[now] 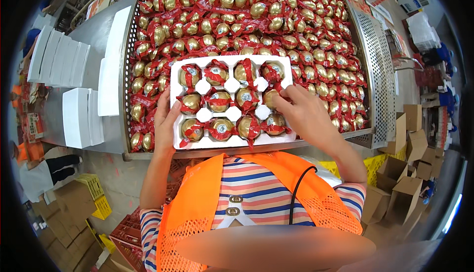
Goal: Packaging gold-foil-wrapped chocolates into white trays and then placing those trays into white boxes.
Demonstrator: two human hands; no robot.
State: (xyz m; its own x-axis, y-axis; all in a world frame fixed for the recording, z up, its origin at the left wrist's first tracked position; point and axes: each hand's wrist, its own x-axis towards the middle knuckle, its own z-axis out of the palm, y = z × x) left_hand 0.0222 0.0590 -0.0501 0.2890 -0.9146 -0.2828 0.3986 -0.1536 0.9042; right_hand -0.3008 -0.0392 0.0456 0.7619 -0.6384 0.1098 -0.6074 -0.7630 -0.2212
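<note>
A white foam tray [203, 115] with rows of round pockets rests over the near part of a mass of wrapped pieces. Gold balls in twisted red wrappers [220, 100] sit in its pockets, several with a pale round label facing up. My left hand [166, 121] grips the tray's left edge, thumb on the rim and the other fingers partly hidden. At the right end of the middle row, my right hand [305, 112] is closed on a gold ball [269, 97] in its pocket, thumb and fingertips at the ball and its red wrapper.
A perforated metal bin [374, 74] holds many more wrapped gold balls. White foam trays [76, 119] stand on the steel table [111, 40] at left. Yellow crates [101, 207] and open cardboard boxes [406, 192] lie on the floor. Other people [37, 173] are at the sides.
</note>
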